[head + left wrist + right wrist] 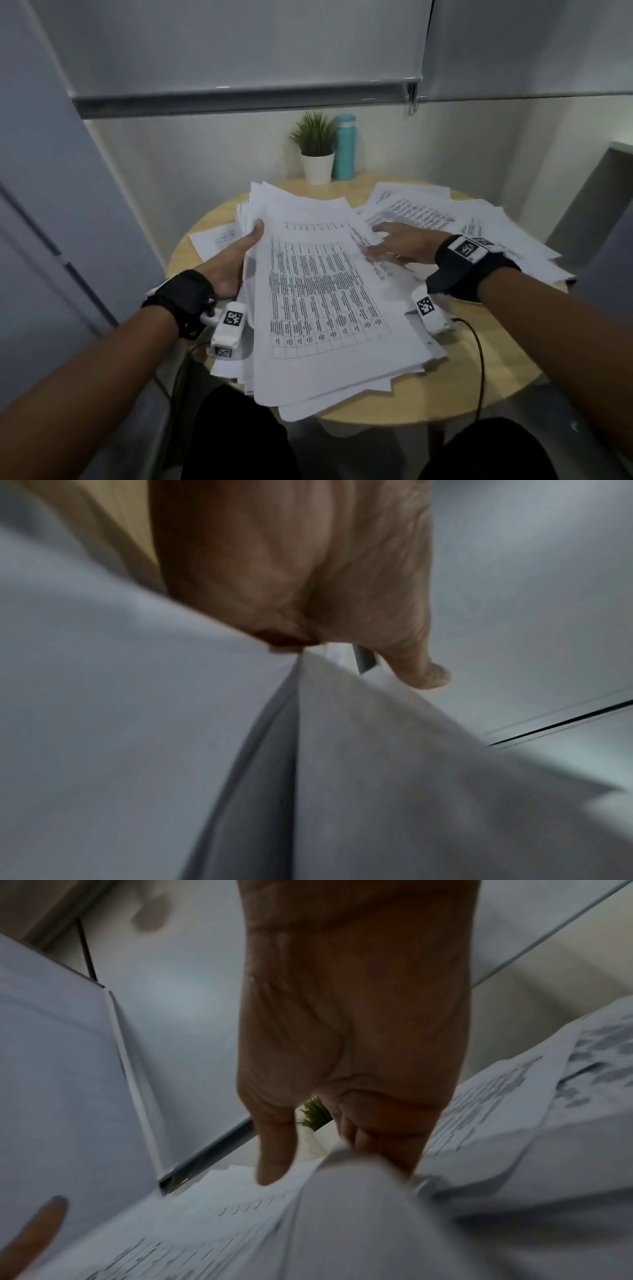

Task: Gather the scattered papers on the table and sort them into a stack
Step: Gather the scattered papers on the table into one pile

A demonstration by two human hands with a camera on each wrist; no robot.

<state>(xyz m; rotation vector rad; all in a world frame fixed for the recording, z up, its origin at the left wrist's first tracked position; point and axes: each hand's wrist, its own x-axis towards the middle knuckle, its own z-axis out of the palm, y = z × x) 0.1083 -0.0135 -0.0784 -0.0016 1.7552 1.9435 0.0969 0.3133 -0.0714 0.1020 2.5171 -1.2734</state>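
Note:
A thick, uneven stack of printed papers (pixel 325 301) lies tilted over the near left of the round wooden table (pixel 462 377). My left hand (pixel 246 246) grips its left edge, thumb on top and fingers hidden underneath; in the left wrist view the left hand (pixel 308 588) has sheets (pixel 137 723) wedged against the palm. My right hand (pixel 394 243) lies on the stack's right edge with fingers spread and straight. Seen from the right wrist, the right hand (pixel 342 1042) has its thumb on the top sheet (pixel 240 1218), and a raised paper edge hides the fingertips. Scattered papers (pixel 428 212) cover the table's right.
A potted plant (pixel 317 150) and a teal bottle (pixel 345 147) stand at the table's far edge by the wall. One loose sheet (pixel 215 240) lies left of the stack. A black cable (pixel 479 359) runs over the near right rim. My knees are below the table.

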